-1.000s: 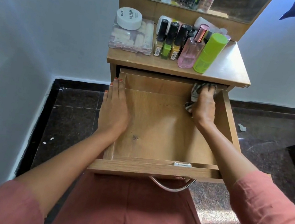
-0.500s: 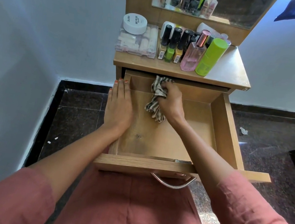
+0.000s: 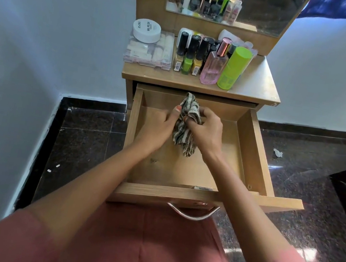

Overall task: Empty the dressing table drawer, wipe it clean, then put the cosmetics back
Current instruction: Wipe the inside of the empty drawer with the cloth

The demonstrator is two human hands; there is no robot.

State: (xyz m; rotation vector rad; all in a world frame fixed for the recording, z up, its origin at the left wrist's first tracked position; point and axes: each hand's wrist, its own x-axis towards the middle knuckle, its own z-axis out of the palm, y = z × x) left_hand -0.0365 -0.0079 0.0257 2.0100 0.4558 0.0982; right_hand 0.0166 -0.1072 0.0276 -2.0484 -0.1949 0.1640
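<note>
Both hands meet mid-frame over the empty drawer (image 3: 253, 149): right hand (image 3: 206, 132) and left hand (image 3: 159, 126) each grip the striped cloth (image 3: 186, 119), which hangs between them, long axis vertical.

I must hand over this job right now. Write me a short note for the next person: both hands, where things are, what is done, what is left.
Left hand and right hand: both grip the striped cloth above the drawer.
Drawer: pulled open and empty; how clean it is cannot be judged.
Cosmetics: all standing on the table top, with the clear box and white jar at its left.
Left: finish wiping, put the cosmetics back.
</note>
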